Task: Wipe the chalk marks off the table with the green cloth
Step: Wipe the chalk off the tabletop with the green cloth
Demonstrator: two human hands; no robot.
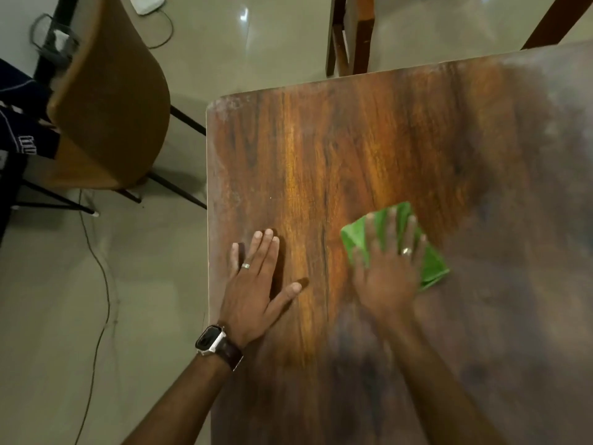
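The green cloth (431,268) is pressed flat on the bench (353,149) under the right hand (390,268), fingers spread. Pale chalk haze (552,130) lies toward two o'clock; firm overlapping strokes are advised, the left hand (256,281), fingers straight, bracing.

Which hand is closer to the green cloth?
Right. The right hand presses flat on the green cloth, fingers spread. The left hand rests flat on the table, apart, to the cloth's left.
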